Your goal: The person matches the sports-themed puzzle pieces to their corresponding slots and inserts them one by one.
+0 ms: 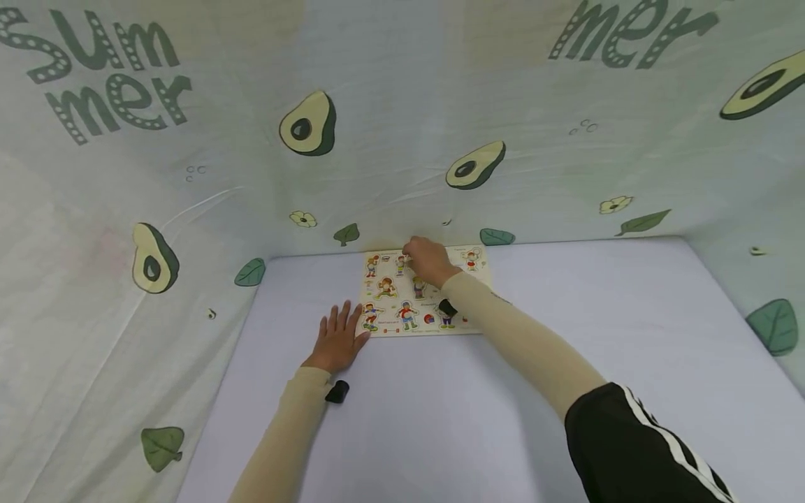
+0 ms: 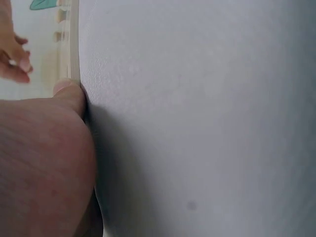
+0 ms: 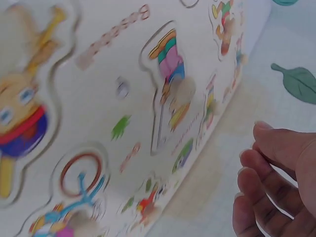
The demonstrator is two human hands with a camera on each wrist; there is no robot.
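Observation:
A cream peg-puzzle board [image 1: 409, 295] with cut-out pictures of children playing sports lies at the far side of the table. Small round knobs [image 3: 183, 89] stand on its pieces in the right wrist view. My left hand [image 1: 335, 342] rests flat beside the board's near left corner, fingers spread. Its thumb [image 2: 70, 93] touches the board's front edge. Over the back of the board is my right hand [image 1: 430, 260]. In the right wrist view its loosely bent fingers [image 3: 256, 190] and thumb stand apart from each other, off the board, holding nothing visible.
The table [image 1: 390, 419] has a plain white top. A pale cloth [image 1: 390, 175] printed with avocados and leaves hangs along its far edge, just behind the board, and down both sides. A black wrist camera [image 1: 337, 392] sits on the left sleeve.

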